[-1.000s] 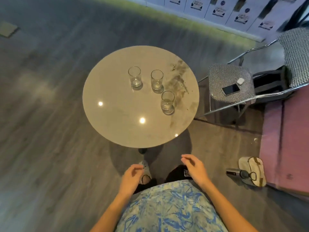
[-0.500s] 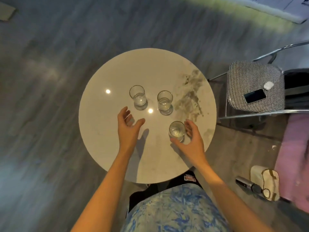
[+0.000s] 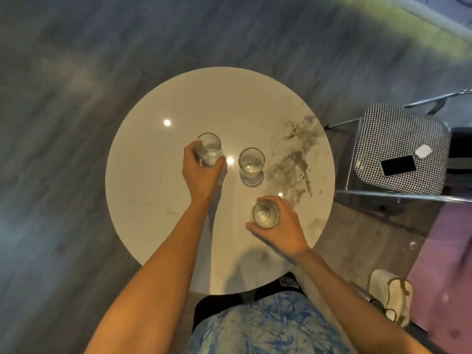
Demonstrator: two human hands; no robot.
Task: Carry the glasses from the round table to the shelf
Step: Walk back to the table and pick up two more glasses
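3 clear cylindrical tumblers, each with a thin rim and a little clear liquid at the bottom, are on or over the round table (image 3: 163, 200). the left hand (image 3: 201, 172) is wrapped around the far-left glass (image 3: 209, 149), fingers on its left wall, thumb on the near side. the right hand (image 3: 278, 226) is curled around the near glass (image 3: 265, 213), thumb on the near-left wall, fingers behind it. whether either glass is lifted off the tabletop cannot be told. the middle glass (image 3: 251, 162) stands free, upright, just right of the left hand and beyond the right hand.

the tabletop is glossy pale marble-like stone with grey-brown veining right of the right hand and small light reflections. right of the table, a chrome-framed houndstooth chair (image 3: 398, 139) carries a dark-screened phone (image 3: 398, 165) and a small white object (image 3: 423, 150), too blurred to identify. the floor is motion-blurred.
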